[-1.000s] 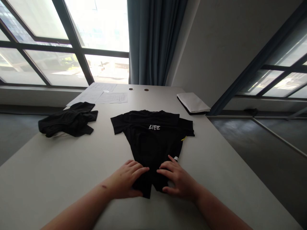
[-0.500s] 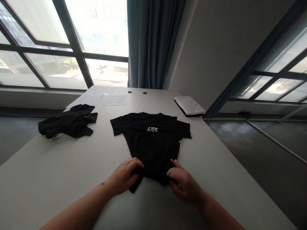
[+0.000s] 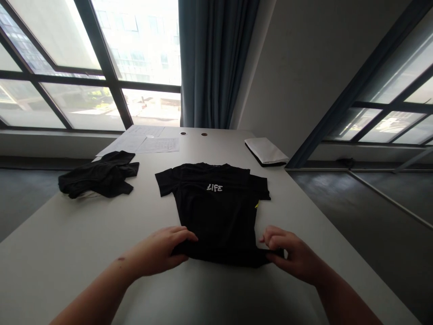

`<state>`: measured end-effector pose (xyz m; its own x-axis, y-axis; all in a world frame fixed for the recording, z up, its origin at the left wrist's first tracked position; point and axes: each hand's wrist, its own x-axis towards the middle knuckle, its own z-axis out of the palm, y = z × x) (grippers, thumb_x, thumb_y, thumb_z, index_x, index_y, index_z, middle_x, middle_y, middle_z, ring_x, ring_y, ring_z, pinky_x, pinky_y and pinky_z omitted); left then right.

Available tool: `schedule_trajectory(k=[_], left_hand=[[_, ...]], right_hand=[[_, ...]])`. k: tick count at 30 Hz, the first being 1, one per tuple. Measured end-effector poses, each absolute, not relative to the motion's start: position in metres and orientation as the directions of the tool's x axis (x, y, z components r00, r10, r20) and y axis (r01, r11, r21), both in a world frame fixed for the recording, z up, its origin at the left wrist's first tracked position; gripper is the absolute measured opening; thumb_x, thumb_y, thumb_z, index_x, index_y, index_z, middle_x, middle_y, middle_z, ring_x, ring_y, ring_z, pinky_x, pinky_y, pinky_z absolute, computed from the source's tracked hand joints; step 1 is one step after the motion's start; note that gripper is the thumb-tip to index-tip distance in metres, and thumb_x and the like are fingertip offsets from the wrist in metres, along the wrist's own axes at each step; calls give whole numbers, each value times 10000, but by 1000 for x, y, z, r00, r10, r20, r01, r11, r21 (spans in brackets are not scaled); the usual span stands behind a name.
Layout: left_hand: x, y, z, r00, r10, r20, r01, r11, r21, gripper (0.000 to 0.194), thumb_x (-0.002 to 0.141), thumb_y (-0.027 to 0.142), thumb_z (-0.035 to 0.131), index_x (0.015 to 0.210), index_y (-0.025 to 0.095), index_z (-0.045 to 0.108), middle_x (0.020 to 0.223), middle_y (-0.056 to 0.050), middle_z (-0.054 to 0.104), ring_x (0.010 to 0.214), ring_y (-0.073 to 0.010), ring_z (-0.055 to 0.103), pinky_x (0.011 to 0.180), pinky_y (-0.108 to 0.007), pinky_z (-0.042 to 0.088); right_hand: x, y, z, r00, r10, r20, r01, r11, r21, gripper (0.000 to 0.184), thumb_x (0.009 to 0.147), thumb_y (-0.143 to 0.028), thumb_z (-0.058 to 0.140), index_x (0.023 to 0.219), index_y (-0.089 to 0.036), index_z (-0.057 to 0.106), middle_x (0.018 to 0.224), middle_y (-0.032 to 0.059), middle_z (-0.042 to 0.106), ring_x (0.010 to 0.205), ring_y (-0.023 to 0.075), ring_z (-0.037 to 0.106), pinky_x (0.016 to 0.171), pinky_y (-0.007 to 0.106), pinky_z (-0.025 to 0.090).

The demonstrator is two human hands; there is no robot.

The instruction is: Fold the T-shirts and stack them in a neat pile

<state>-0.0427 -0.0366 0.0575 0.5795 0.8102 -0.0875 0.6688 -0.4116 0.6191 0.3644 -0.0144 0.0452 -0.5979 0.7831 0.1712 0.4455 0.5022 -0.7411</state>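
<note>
A black T-shirt with white lettering on its chest lies spread on the white table, its neck away from me. Its bottom hem is stretched between my two hands. My left hand is closed on the hem's left corner, thumb below and fingers above. At the right corner, my right hand pinches the cloth, which is pulled out past the shirt's side. A small yellow tag shows at the shirt's right side, below the sleeve. The right sleeve looks doubled, with another layer of cloth jutting out.
Another black garment lies crumpled at the table's left edge. Sheets of paper rest at the far left of the white table. A folded white and black cloth sits at the far right. Two round cable holes show near the back edge.
My right hand has moved to the right with the hem's corner, and my left hand slightly left. The bottom of the T-shirt is now wider and straighter.
</note>
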Motion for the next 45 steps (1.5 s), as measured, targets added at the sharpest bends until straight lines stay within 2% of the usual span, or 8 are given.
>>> schedule_trajectory(k=[9, 18, 22, 26, 32, 36, 41, 45], left_hand=[[-49, -52, 67, 760, 640, -118, 477, -424, 770, 243, 865, 175, 609, 1067, 258, 717, 1385, -58, 656, 1239, -232, 625, 1084, -329, 486], [-74, -74, 63, 503, 703, -503, 764, -90, 639, 370, 911, 601, 576, 984, 249, 663, 944, -53, 775, 904, -245, 715, 835, -331, 538], [-92, -59, 79, 347, 635, -690, 818, 155, 554, 541, 938, 750, 450, 1021, 247, 631, 740, -24, 752, 649, -216, 713, 681, -321, 535], [-73, -5, 80, 280, 891, -358, 912, -130, 389, 458, 917, 699, 566, 990, 266, 693, 884, -38, 766, 767, -233, 730, 720, -334, 536], [-3, 110, 43, 148, 988, -42, 948, -130, 290, 384, 1009, 415, 654, 1313, 180, 636, 1316, -109, 651, 1111, -239, 669, 944, -456, 590], [20, 176, 13, 64, 997, -30, 959, -53, 279, 390, 1009, 393, 658, 1340, 191, 624, 1362, -110, 628, 1150, -246, 656, 970, -467, 584], [32, 242, -29, -92, 990, -109, 966, 115, 233, 590, 1034, 545, 470, 1583, 328, 469, 1708, -143, 322, 1556, -483, 243, 1165, -795, 217], [31, 277, -50, -144, 983, -117, 964, 166, 207, 699, 1014, 637, 304, 1666, 389, 278, 1775, -55, 121, 1605, -473, 30, 1171, -823, 16]], right_hand=[[375, -19, 60, -726, 561, -398, 604, 243, -759, 360, 862, -548, 670, 819, -192, 633, 794, 11, 624, 750, 169, 571, 731, 289, 460], [355, -8, 62, -499, 343, -796, 859, 76, -506, 222, 839, -368, 657, 967, -194, 707, 862, 24, 708, 738, 179, 659, 649, 273, 491], [345, 19, 76, -594, 497, -632, 792, 225, -568, 317, 900, -400, 634, 1147, -227, 731, 1061, 55, 757, 907, 213, 696, 794, 315, 534], [312, 73, 67, -603, 751, -271, 765, 447, -463, 294, 937, -403, 659, 1152, -230, 757, 1210, 68, 734, 1096, 250, 674, 974, 344, 525], [255, 163, 26, -341, 935, -94, 899, 295, -325, 425, 1019, -428, 644, 1376, -199, 616, 1426, 116, 599, 1233, 284, 620, 1044, 515, 533], [247, 210, -11, -129, 987, -94, 966, 103, -239, 523, 1113, -455, 355, 1583, -253, 463, 1681, 146, 354, 1541, 320, 322, 1263, 568, 230], [254, 257, -48, -49, 981, -187, 982, 13, -189, 652, 1088, -583, 264, 1691, -340, 219, 1779, 73, 94, 1624, 343, 62, 1281, 609, 40], [254, 290, -55, -34, 977, -212, 984, -5, -180, 675, 1071, -622, 233, 1695, -371, 172, 1786, 45, 27, 1626, 343, 11, 1273, 619, 6]])
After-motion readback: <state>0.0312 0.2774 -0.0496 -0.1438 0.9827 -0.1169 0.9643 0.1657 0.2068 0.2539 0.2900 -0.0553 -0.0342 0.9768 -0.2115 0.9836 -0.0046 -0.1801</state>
